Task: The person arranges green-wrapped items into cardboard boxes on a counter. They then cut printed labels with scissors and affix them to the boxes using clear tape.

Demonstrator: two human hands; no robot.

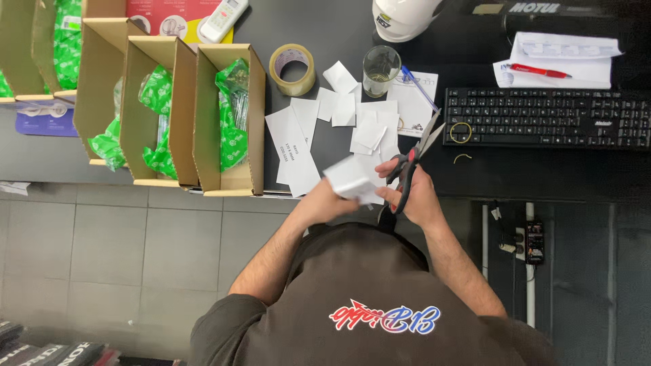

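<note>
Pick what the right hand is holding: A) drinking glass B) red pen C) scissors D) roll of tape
C: the right hand has its fingers through the handles of the scissors, whose blades point up over the cut paper slips, while the left hand holds a piece of white paper. The tape roll, red pen and glass sit untouched on the desk.

On the dark worktop (325, 41), three open cardboard boxes (169, 108) holding green plastic bags (232, 112) stand at the left. Right of them lie loose white paper slips (352, 125), with a roll of clear packing tape (292, 69) and a clear drinking glass (380, 70) behind them. A black computer keyboard (549, 118) sits at the right, a red pen (541, 70) on papers behind it.
</note>
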